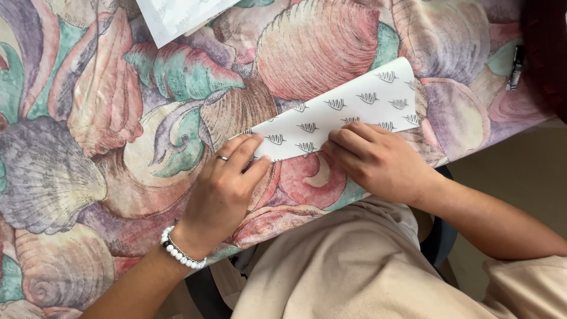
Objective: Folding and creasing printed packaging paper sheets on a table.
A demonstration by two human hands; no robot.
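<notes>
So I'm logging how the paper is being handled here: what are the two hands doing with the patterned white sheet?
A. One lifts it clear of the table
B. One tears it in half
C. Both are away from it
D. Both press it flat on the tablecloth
D: the left hand and the right hand both rest fingers on the lower edge of the folded patterned paper, which lies flat on the shell-print tablecloth.

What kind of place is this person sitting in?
Probably a home or craft table, though I can't be sure. A tablecloth printed with big seashells covers it, both hands, left hand and right hand, press a folded patterned paper, and another sheet lies nearby.
</notes>
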